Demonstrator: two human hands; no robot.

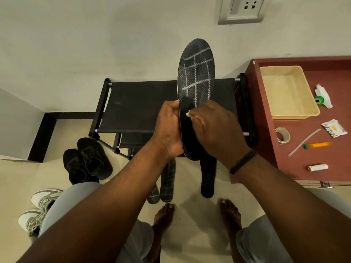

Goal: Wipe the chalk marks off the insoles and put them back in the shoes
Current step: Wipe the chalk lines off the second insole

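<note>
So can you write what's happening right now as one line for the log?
step: wiping chalk | left hand: grips held insole | right hand: presses white wipe on it | chalk grid: remains on upper part | shoes: on floor

Black folding rack (pixel 136 105) centre frame. Maroon bench (pixel 269 149) at right: beige tray (pixel 315 112), tape roll (pixel 282 135), orange marker (pixel 317 145), sachet (pixel 334 128). Wall socket (pixel 242 9) at top.

head view | looks forward-down | near hands (pixel 191 128) | single view
</note>
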